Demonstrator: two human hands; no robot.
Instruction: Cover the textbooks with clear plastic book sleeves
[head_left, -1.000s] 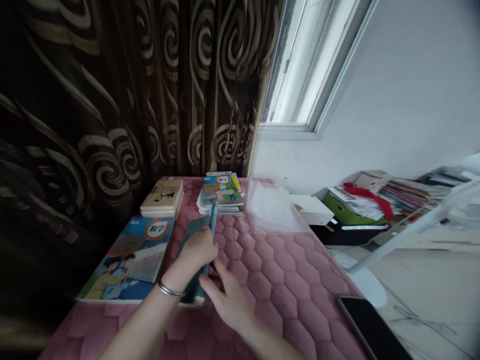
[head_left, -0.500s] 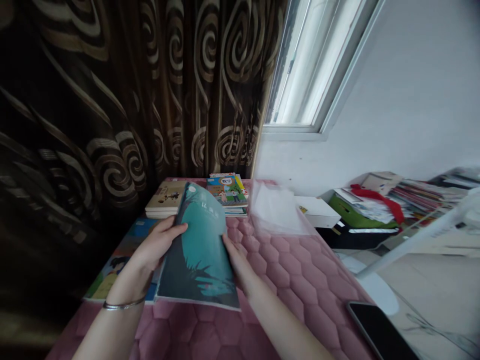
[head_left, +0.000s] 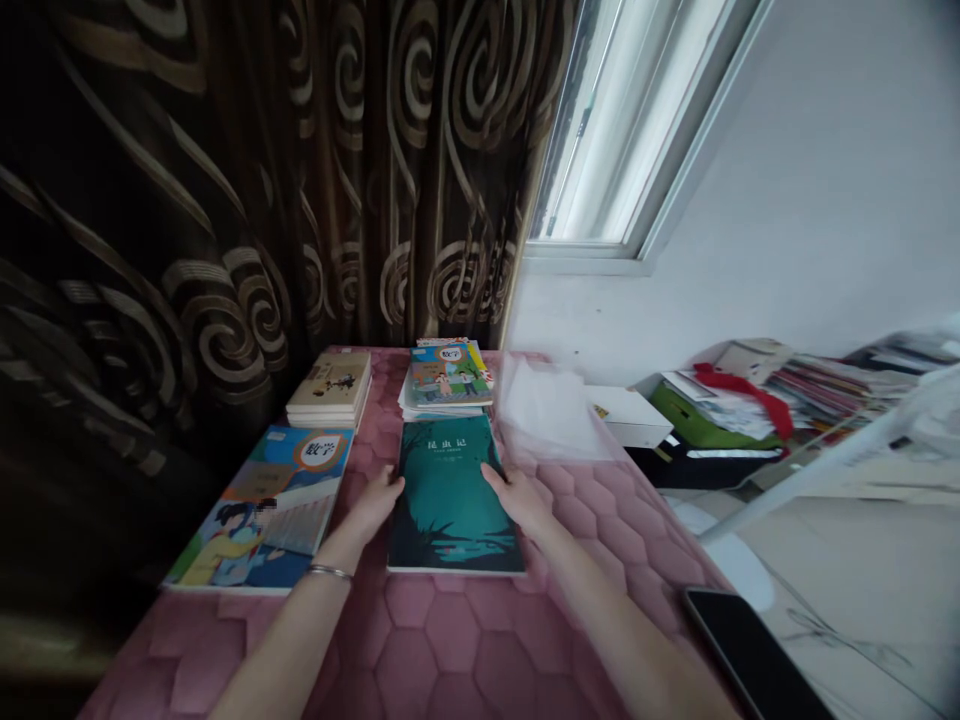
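Observation:
A dark teal book lies flat on the pink padded surface, cover up. My left hand grips its left edge, thumb on the cover. Across from it, my right hand holds the right edge the same way, its other fingers partly hidden. To the left is a blue math book with pictured children. Just behind the teal book sits a pile topped by a colourful book. Some tan books are stacked at the back left.
Clear plastic sheets lie behind on the right, near a white box. A black phone rests at the right edge. Beyond are a green bag, papers and a white stand. A patterned curtain hangs behind.
The teal book has moved right and gone from tilted, partly over the blue math book, to flat on the pink surface. Both hands moved right with it, uncovering the math book.

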